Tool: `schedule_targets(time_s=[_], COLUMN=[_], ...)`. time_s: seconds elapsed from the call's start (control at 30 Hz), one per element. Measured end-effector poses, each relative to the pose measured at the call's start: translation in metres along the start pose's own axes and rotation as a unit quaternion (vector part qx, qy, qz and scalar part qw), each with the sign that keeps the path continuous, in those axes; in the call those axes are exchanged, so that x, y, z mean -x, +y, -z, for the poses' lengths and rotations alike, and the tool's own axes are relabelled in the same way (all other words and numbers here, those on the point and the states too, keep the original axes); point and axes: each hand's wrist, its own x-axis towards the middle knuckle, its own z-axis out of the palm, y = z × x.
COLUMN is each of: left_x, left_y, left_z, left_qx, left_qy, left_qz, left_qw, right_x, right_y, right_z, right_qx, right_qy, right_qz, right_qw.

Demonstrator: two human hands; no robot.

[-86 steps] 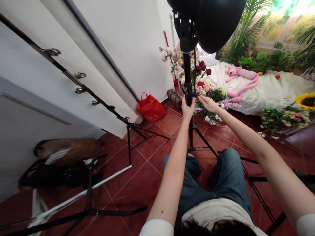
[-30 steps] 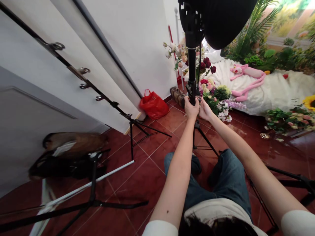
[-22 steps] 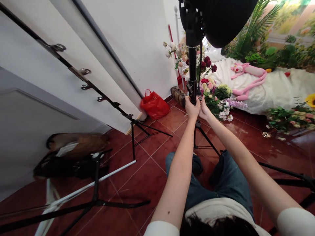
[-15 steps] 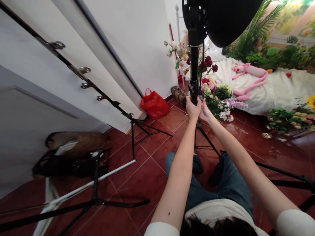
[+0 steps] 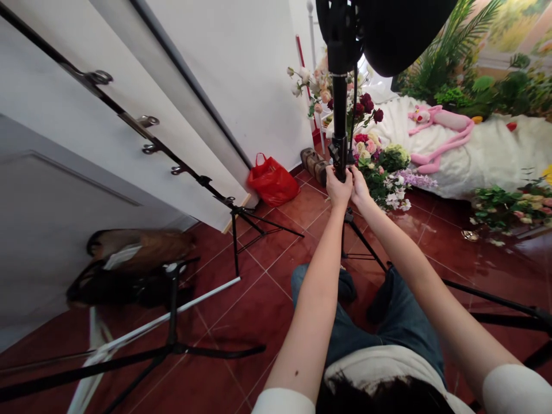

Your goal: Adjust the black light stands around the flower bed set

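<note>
A black light stand [image 5: 340, 109] rises upright in front of me, with a large black round lamp head [image 5: 401, 34] at its top. My left hand [image 5: 338, 188] is wrapped round the pole just below a collar with a clamp [image 5: 337, 152]. Close beside it, my right hand [image 5: 359, 187] is closed against the pole's right side. Its fingertips are partly hidden, so I cannot tell whether they pinch a knob. A thin black cable [image 5: 354, 109] hangs along the pole down to my right fingers. The stand's legs [image 5: 364, 244] spread on the floor beyond my knees.
A red plastic bag [image 5: 273, 181] sits by the wall. Left stand another black stand with clips [image 5: 149, 148], a low black tripod [image 5: 172, 339] and a white pole [image 5: 202, 298]. Flowers [image 5: 392, 172] and a white-draped surface with a pink plush toy [image 5: 448, 123] lie right. Black legs [image 5: 504, 302] reach in lower right.
My right hand's fingers have shifted slightly up and closed in against the pole. My left hand keeps its hold. The view has turned slightly.
</note>
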Motion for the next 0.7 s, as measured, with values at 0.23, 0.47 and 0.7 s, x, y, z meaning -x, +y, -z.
schedule_targets(time_s=[0.23, 0.47, 0.7], left_x=[0.0, 0.001, -0.001], left_y=[0.003, 0.006, 0.005], left_z=[0.001, 0.002, 0.0], left_qx=[-0.007, -0.013, -0.046], left_qy=[-0.003, 0.001, -0.005], left_qz=[0.006, -0.014, -0.012], left_qw=[1.0, 1.0, 0.999], right_x=[0.023, 0.098, 0.193], right_y=[-0.024, -0.067, -0.104], right_z=[0.003, 0.081, 0.228], right_qx=[-0.009, -0.184, -0.237], right_qy=[0.062, -0.006, 0.148], right_qz=[-0.104, -0.229, -0.134], right_qw=[0.993, 0.956, 0.951])
